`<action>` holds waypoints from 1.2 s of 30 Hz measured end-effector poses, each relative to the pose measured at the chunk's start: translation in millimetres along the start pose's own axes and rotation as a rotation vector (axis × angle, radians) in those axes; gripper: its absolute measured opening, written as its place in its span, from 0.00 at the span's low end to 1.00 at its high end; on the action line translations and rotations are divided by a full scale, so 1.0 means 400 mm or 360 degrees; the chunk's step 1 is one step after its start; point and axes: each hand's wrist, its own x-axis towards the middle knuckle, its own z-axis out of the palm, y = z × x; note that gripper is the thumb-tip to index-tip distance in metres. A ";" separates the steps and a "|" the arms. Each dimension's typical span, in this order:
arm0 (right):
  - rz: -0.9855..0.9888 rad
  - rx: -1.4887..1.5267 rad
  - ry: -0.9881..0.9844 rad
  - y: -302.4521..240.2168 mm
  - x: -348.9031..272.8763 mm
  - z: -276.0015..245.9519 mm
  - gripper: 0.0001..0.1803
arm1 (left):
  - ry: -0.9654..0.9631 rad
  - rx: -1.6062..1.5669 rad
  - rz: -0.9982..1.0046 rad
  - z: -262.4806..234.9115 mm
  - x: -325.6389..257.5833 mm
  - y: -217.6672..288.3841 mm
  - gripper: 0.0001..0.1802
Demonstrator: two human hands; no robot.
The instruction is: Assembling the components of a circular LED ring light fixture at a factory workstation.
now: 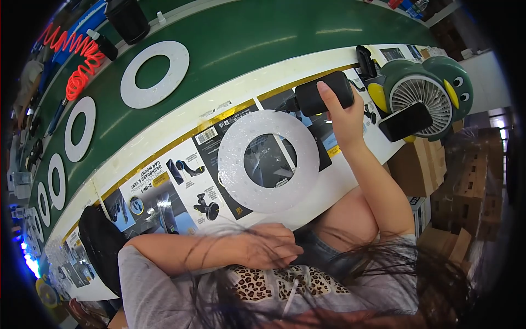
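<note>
My right hand point(345, 112) is closed around a black rounded block point(312, 100), thumb across its upper face. A smaller dark piece sticks out at its left end; I cannot tell what it is. Just to the left, a large flat white ring point(233, 175) lies on printed packaging sheets point(205, 170), and their dark artwork shows through its hole. My left hand point(271, 245) is curled close to my body, below the ring, with no object visible in it. Loose hair partly crosses the left forearm.
More white rings point(178, 68) lie in a row along the green belt point(230, 60). To the right, a green fan point(419, 98) has a black phone point(406, 122) leaning on it. Cardboard boxes point(419, 167) stand below. A red coiled hose point(76, 82) hangs far left.
</note>
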 end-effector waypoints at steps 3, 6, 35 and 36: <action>0.0004 0.0002 -0.0017 0.002 0.002 0.000 0.16 | 0.0032 -0.0065 -0.0045 -0.004 0.014 0.009 0.14; 0.0015 -0.0012 -0.0026 -0.004 0.001 0.002 0.16 | -0.0020 0.0070 0.0023 -0.011 0.011 0.008 0.15; 0.0041 0.0083 -0.0366 -0.028 -0.052 0.055 0.14 | 0.0114 0.0091 -0.0006 0.001 0.023 0.015 0.12; 0.0041 0.0081 -0.0366 -0.029 -0.053 0.054 0.14 | 0.0118 0.0107 0.0017 -0.003 0.026 0.017 0.12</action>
